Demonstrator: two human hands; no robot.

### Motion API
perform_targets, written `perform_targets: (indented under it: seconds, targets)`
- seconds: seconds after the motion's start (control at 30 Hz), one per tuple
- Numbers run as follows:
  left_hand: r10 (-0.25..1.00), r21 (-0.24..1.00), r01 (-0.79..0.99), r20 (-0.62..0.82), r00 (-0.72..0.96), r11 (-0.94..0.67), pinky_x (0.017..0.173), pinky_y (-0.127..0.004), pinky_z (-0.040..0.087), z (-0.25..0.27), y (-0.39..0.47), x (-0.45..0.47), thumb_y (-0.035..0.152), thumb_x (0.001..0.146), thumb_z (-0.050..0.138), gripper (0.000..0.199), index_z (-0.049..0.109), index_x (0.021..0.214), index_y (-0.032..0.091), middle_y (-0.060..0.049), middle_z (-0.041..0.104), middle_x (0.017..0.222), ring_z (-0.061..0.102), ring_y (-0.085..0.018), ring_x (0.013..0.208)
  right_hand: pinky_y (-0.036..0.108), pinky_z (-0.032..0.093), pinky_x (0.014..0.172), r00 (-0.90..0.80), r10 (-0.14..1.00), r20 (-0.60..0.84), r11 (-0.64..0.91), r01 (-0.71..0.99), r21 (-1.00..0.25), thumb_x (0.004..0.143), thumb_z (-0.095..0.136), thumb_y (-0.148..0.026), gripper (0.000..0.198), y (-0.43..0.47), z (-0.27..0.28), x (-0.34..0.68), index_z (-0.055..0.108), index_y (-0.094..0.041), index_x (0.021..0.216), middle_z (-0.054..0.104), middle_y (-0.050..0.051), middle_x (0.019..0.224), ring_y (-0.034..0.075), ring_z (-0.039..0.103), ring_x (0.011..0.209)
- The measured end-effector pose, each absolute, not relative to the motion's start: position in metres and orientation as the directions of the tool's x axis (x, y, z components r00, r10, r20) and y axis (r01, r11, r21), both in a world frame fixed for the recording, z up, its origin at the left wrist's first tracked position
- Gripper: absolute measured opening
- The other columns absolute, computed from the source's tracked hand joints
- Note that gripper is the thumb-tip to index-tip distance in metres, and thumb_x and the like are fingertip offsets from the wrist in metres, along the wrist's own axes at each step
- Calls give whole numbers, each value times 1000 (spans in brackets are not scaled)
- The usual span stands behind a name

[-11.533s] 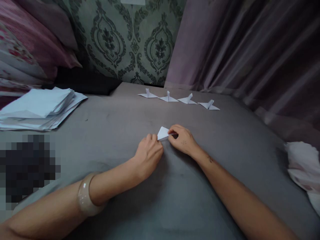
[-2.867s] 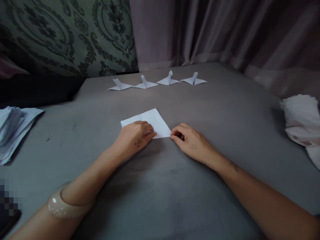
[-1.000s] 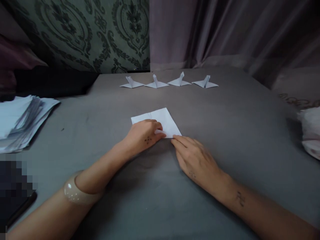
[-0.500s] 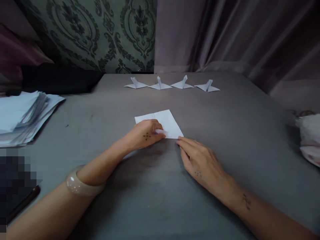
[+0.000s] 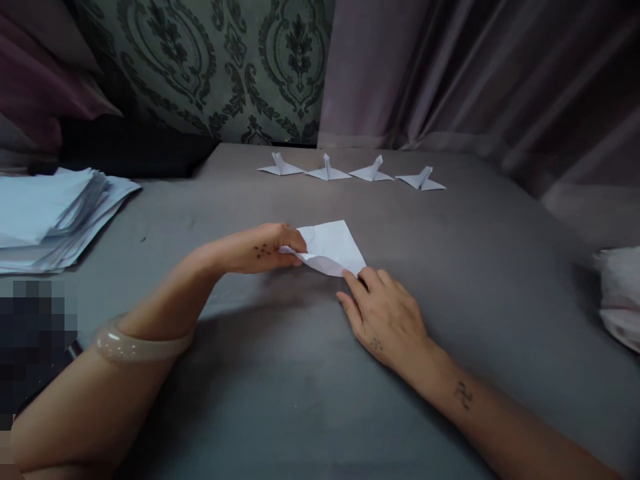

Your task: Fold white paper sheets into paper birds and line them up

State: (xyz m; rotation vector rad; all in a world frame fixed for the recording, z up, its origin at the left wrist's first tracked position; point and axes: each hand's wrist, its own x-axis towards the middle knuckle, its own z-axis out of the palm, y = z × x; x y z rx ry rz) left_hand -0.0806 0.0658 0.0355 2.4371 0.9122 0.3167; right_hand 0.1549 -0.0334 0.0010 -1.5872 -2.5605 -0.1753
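A folded sheet of white paper (image 5: 337, 243) lies on the grey table in front of me, its near edge lifted and bowed up. My left hand (image 5: 265, 248) pinches the paper's left end between thumb and fingers. At the near right corner, the fingertips of my right hand (image 5: 387, 307) rest on the paper, with the thumb held apart from it just above the table. My left fingers hide part of the paper's left side.
Several folded paper birds (image 5: 327, 172) stand in a row near the table's far edge. To the left is a stack of white paper (image 5: 55, 213), with a dark blurred-out object (image 5: 35, 340) nearer me. A whitish bundle (image 5: 623, 287) sits at the right edge.
My left hand has moved left to the paper's left end, and the near edge now bows upward. My right hand's thumb has spread away from its fingers. The view has shifted slightly.
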Motion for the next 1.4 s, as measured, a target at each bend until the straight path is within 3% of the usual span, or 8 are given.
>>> perform_targets:
  seconds: [0.13,0.3,0.6,0.77,0.9,1.07,1.27,1.4]
  targets:
    - [672,611,557,-55,739,-563,74,-24,47,46,64,-86,30,90,50,24,71,98,22,-6,70,96,62,-15,80,36,40,71,-439,887,143,440,898,32,98,37,-37,41,-34,1,155,57,-15,127,63,10,99,24,52,86]
    - [764,714,614,-174,621,-337,48,-19,42,46,58,-78,39,91,50,31,66,111,23,3,62,55,55,-10,46,37,39,71,-436,890,132,436,899,32,98,39,-37,39,-34,2,154,58,-15,125,62,9,97,24,52,85]
    - [859,845,509,-133,494,-163,67,-27,56,40,59,-64,48,89,54,38,68,84,13,-7,71,74,69,-17,72,37,39,72,-429,891,151,432,902,17,96,42,-37,37,-33,1,154,59,-16,122,62,10,98,24,52,87]
    - [775,853,451,-90,625,-265,69,-27,54,46,57,-69,37,84,63,27,66,101,15,-5,70,85,65,-16,78,37,39,72,-425,895,135,428,904,11,97,40,-37,40,-33,1,154,57,-15,126,61,11,100,24,51,87]
    - [750,758,417,143,645,-502,85,-30,52,44,49,-56,26,90,53,17,65,97,17,-7,66,102,63,-17,93,38,39,73,-418,899,132,423,906,-13,97,39,-38,42,-33,0,155,55,-16,129,60,11,101,25,50,88]
    - [755,675,393,392,526,-624,87,-28,53,25,37,-34,23,91,51,34,51,125,23,-11,37,141,61,-14,101,38,39,75,-412,903,120,418,908,-27,97,38,-39,42,-33,0,156,55,-17,128,58,11,104,26,50,91]
    - [869,569,673,429,249,-473,66,-26,50,4,41,-35,25,84,63,13,59,92,15,-3,57,90,53,-9,67,38,40,76,-406,905,124,414,909,-47,97,40,-40,45,-33,-1,156,52,-17,133,57,11,105,25,49,91]
    - [893,612,651,302,333,-449,61,-23,46,1,38,-36,22,86,58,9,63,82,16,0,63,76,56,-11,66,38,40,76,-406,905,127,415,908,-52,97,39,-40,45,-33,-2,157,53,-17,132,57,11,104,25,49,91]
